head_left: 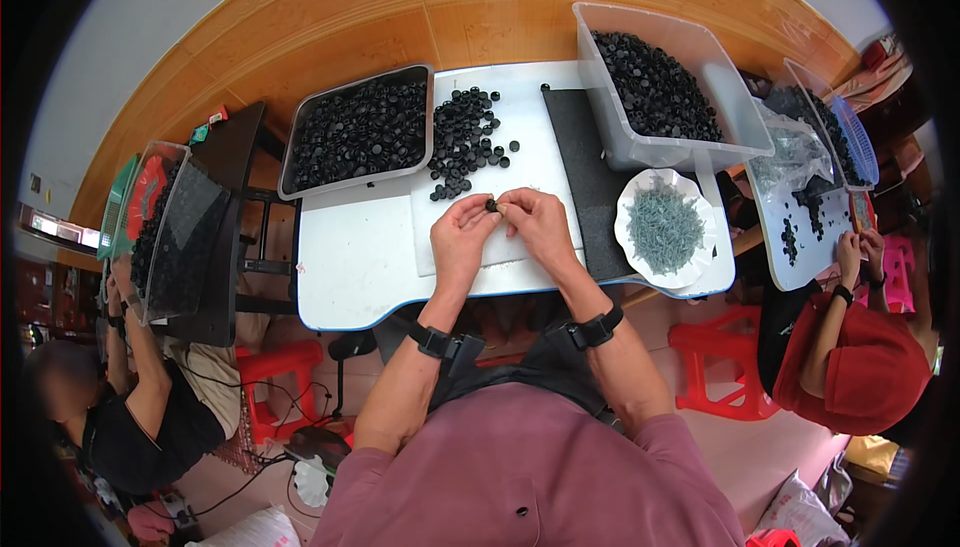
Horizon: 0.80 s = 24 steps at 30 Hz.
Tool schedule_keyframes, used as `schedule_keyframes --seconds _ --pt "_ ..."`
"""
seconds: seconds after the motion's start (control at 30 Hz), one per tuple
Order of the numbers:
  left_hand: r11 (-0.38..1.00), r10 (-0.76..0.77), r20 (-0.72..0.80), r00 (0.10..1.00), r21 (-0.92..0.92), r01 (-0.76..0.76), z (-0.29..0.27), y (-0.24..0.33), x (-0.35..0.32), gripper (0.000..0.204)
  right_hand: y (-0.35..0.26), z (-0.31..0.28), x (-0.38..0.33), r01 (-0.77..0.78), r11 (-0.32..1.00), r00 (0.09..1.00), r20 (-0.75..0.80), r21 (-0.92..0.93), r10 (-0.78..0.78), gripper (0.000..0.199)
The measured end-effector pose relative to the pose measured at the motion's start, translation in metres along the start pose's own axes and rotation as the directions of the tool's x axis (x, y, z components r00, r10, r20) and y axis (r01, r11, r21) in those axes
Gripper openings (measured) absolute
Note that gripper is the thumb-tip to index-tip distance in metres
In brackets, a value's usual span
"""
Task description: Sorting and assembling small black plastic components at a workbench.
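Observation:
Over the white table (pixel 360 277), my left hand (pixel 460 243) is closed, pinching a small black round part (pixel 491 205) at its fingertips. My right hand (pixel 540 232) meets it from the right, thumb and fingers pressed together against the part. Whether a separate small piece sits in those right fingers is hidden. Just beyond my hands lies a loose heap of black round caps (pixel 465 137) on a white board (pixel 535 172). To the right, a white scalloped plate (pixel 624 209) holds a pile of thin grey-green pins (pixel 665 227).
A tray (pixel 431 117) full of black caps stands at the back left. A large clear bin (pixel 650 152) of black parts stands at the back right, partly on a dark mat (pixel 580 157). Co-workers sit at the left and right, near red stools (pixel 725 362).

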State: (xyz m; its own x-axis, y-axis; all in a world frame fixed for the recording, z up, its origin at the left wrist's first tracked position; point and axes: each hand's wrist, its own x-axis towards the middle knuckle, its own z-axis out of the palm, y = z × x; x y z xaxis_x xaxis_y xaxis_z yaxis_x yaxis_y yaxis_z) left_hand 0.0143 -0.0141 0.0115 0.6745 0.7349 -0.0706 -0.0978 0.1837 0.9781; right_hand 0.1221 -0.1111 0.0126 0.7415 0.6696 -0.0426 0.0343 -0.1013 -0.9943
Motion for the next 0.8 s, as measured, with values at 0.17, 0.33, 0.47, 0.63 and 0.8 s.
schedule_keyframes --seconds 0.17,0.33,0.47,0.63,0.8 --pt "1.0 0.006 -0.032 0.999 -0.003 -0.006 0.003 0.002 -0.001 0.032 0.003 0.001 -0.002 0.038 0.999 0.999 -0.01 0.005 -0.037 0.018" --pt "0.999 0.022 -0.055 0.998 0.028 -0.02 0.002 -0.003 0.001 0.033 0.002 -0.001 -0.003 0.089 0.995 0.996 0.014 -0.043 -0.088 0.019" --pt "0.997 0.032 -0.049 0.998 0.069 -0.029 0.001 -0.005 0.0 0.032 0.005 -0.008 -0.003 0.13 0.991 0.991 0.049 -0.036 -0.129 0.02" --pt "0.99 0.044 -0.046 0.998 0.139 -0.038 0.001 -0.007 -0.002 0.031 0.008 -0.015 -0.003 0.144 0.988 0.982 0.118 0.061 -0.15 0.019" --pt "0.989 0.065 -0.033 0.997 0.137 -0.06 0.002 -0.009 -0.003 0.032 0.007 -0.011 -0.008 0.135 0.99 0.99 0.034 0.049 -0.137 0.017"
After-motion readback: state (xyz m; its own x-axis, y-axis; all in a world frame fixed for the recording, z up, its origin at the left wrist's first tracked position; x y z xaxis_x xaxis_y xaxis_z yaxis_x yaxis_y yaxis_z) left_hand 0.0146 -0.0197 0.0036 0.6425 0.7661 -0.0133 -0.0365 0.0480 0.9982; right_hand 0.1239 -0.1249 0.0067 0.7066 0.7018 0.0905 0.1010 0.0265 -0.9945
